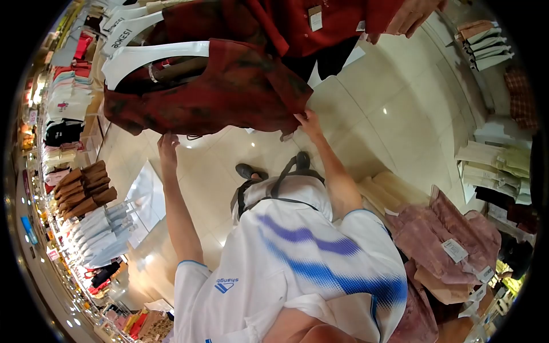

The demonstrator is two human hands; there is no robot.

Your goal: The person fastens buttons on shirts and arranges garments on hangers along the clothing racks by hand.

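Observation:
A dark red top with a blotchy dark pattern [194, 106] hangs on a white hanger [128, 60] in the upper part of the head view. My left hand [167, 150] has its fingers pinched together at the garment's lower left edge. On the other side, my right hand [309, 124] grips the same top at its lower right corner, thumb and fingers closed on the cloth. The top is spread between both hands. Just behind it hangs a plainer red garment [337, 26] with a white tag [315, 19].
More white hangers [128, 28] stand behind the top. Racks of folded-over clothes, including brown garments [86, 188] and pale blue ones [103, 234], line the left. Pink garments with tags [446, 228] hang close at my right. Glossy tiles [394, 131] cover the floor.

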